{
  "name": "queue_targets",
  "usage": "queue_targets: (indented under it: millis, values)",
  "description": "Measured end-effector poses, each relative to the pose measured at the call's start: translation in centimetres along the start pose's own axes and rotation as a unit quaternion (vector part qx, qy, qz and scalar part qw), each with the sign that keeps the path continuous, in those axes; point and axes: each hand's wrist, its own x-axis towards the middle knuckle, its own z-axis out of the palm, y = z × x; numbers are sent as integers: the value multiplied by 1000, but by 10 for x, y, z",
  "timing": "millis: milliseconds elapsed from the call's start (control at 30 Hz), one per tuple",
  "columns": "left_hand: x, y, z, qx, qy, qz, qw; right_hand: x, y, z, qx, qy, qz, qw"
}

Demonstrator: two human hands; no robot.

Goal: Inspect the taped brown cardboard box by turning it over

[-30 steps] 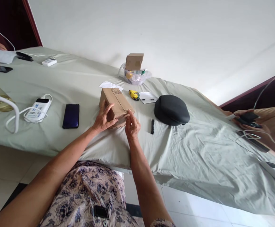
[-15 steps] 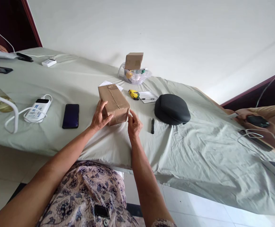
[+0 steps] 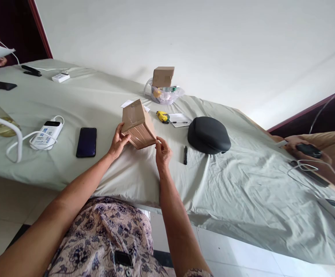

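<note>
A brown cardboard box [image 3: 140, 125] with clear tape on it is tilted up off the cloth-covered table in front of me. My left hand [image 3: 118, 143] grips its left side, thumb on the near face and fingers behind the edge. At the box's lower right corner, my right hand [image 3: 163, 151] pinches with thumb and forefinger, the other fingers curled. White paper [image 3: 126, 104] lies partly hidden behind the box. To the right of my right hand rests a black marker [image 3: 185, 155].
A phone [image 3: 86, 142] and a white power bank [image 3: 46, 134] with cable lie left. Beyond the box are a yellow tape measure [image 3: 163, 116], a notepad with pen [image 3: 180, 120] and a plastic basket [image 3: 167, 96] topped by another carton [image 3: 163, 76]. A black case [image 3: 209, 134] sits right; other people's hands show at both sides.
The box has been tipped and turned, its left side raised, so its taped faces show differently. My left hand rose with it. A person at far left has lifted a white sheet.
</note>
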Motion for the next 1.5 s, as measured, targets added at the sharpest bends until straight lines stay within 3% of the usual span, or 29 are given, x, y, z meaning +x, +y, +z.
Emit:
queue_targets:
  millis: [167,300,500,600,767,1000,1200,1367,1500]
  values:
    - [2,2,-2,-76,11,-45,996,-1,-3,1,65,-23,-1,998]
    - [5,-3,-5,-121,24,-69,990,-6,-5,3,73,-52,-53,995]
    - [7,-14,-8,-154,124,-144,970,-19,-15,11,54,-101,-150,982]
    - [5,-15,-5,-124,159,-148,968,-25,-20,16,40,-146,-202,968]
    - [0,-14,2,-89,63,-94,990,-31,-19,24,-3,-234,-242,942]
    - [-1,-9,1,43,-45,-44,997,-32,-15,27,-11,-254,-215,943]
    - [0,4,3,11,-28,-41,999,-25,-14,20,-43,-255,-147,955]
    - [5,5,-4,14,-16,-26,999,-12,-4,8,-24,-194,-68,978]
    - [9,5,-12,20,-9,-34,999,0,5,-4,-20,-105,-7,994]
